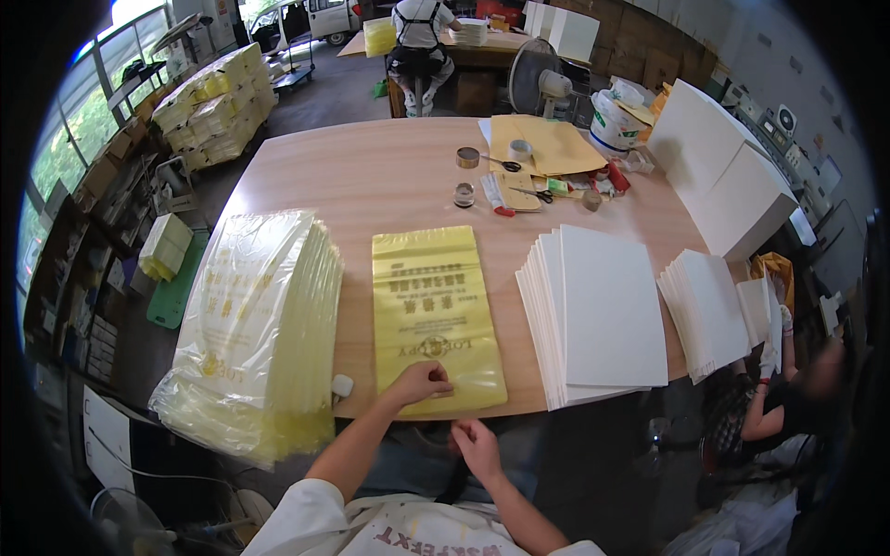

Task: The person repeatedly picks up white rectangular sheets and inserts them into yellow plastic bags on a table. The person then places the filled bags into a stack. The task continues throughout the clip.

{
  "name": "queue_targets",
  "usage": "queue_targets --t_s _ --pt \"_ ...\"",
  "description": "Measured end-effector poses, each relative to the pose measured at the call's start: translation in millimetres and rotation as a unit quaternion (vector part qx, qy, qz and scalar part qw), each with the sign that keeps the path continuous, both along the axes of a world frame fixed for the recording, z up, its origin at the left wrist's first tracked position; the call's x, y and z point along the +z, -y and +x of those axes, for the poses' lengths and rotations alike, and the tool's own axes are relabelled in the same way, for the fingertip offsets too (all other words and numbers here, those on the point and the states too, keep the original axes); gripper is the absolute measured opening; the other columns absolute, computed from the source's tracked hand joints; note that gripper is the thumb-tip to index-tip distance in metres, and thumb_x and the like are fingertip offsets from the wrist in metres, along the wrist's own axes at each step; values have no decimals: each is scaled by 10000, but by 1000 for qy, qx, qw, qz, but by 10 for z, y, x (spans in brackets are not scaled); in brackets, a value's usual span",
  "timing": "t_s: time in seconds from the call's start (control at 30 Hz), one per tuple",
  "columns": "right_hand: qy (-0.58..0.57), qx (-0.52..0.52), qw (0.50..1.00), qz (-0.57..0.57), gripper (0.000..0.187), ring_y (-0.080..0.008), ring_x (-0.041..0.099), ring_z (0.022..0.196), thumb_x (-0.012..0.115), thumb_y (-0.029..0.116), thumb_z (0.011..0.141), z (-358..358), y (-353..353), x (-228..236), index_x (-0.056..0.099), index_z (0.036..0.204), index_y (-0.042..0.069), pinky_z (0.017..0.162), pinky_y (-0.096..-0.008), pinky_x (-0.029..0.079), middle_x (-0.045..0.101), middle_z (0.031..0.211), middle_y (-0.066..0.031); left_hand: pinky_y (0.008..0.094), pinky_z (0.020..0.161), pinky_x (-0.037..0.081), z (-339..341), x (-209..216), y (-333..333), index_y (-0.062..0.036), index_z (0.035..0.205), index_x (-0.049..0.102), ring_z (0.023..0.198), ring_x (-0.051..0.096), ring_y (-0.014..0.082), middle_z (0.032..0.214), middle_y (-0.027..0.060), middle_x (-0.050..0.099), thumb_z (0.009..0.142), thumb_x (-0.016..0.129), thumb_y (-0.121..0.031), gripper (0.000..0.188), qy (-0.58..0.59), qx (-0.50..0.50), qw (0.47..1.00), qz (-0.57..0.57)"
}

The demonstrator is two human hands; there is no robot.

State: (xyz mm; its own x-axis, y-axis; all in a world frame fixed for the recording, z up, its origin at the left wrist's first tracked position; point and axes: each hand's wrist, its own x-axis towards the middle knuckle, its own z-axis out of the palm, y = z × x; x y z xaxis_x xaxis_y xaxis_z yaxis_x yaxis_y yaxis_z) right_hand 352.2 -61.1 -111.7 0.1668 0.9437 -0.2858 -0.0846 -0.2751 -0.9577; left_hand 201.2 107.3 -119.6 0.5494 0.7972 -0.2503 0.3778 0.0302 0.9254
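A yellow printed plastic bag [434,269] lies flat in front of me on the wooden table, reaching its near edge. My left hand [417,382] is over the near end of the bag, its fingers curled together; whether they pinch any plastic is too small to tell. Just below the bag, at the table's near edge, my right hand [476,445] is closed with thumb and fingers together; what it may hold is hidden. To the left rests a thick stack of clear and yellow plastic bags [260,315]. On the right is a stack of white boards [612,306].
A small white object [343,385] sits beside the bag stack. Further back lie scissors [533,194], tape rolls [467,157] and brown envelopes [547,139]. More white boards [709,301] stand right, near another person [769,398]. A fan [538,79] is beyond the table.
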Motion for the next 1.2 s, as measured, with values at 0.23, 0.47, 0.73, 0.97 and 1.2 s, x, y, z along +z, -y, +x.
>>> queue_targets --t_s 0.23,0.47,0.73,0.97,1.2 --pt "-81 -40 996 4 154 -95 602 657 658 151 940 -277 -918 212 626 951 1 572 -227 458 645 765 -23 251 639 493 -239 204 -105 -3 951 638 695 613 105 735 10 640 988 606 -234 236 32 55 996 -58" --pt "278 -246 928 11 184 -273 635 730 640 115 861 482 -598 -459 576 956 -29 679 -382 504 645 820 -146 249 774 483 -879 853 -367 -25 1079 647 746 598 108 789 12 626 999 584 -255 252 534 212 794 -200" --pt "-258 -125 957 -40 78 -156 647 801 614 116 954 335 -1055 -103 566 985 63 745 -302 537 645 879 -46 220 681 462 -66 362 -76 7 1011 685 699 558 70 815 -5 654 984 615 -194 214 203 194 959 -28" --pt "-66 -43 996 33 188 -137 647 778 678 128 911 265 -1080 67 569 1038 41 651 -263 506 655 886 -49 269 680 504 382 182 26 9 945 647 700 623 132 773 60 693 986 584 -211 233 68 135 988 -26" --pt "152 -116 980 -54 322 -219 661 771 728 118 841 887 -1168 -583 589 1103 -8 648 -338 526 656 866 -93 275 803 469 -214 731 -422 -1 1010 621 723 563 129 608 -15 492 1030 507 -245 271 403 242 856 -214"
